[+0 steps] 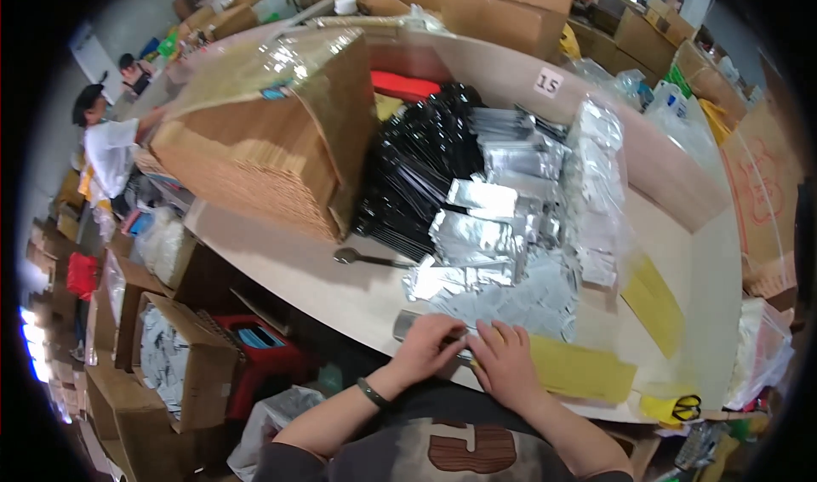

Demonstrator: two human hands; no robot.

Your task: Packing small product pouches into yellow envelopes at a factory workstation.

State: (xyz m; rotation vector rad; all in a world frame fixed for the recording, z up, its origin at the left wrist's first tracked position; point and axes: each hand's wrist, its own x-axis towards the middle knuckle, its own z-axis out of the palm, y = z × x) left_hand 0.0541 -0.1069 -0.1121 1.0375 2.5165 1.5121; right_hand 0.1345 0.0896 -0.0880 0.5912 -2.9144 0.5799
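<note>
My left hand (427, 347) is at the table's front edge with its fingers curled into a pinch. Close beside it, my right hand (508, 359) has its fingers bent and held together, the fingertips of both hands nearly meeting. What they hold is hidden or too small to name. A silvery strip (403, 324) shows from under my left hand. Right beside my right hand lies a stack of yellow sheets (587, 370). Ahead of my hands are a spread of small pale grey packets (532, 299) and piles of shiny silver foil packets (481, 237).
A dark spoon-shaped tool (347, 256) lies left of the foil. Black plastic-wrapped pieces (425, 154) sit behind it, beside a large carton of stacked brown cardboard (247, 154). White wrapped packs (598, 184) stand at right. Black-handled scissors (686, 408) rest near the front right edge. Another person (109, 146) stands far left.
</note>
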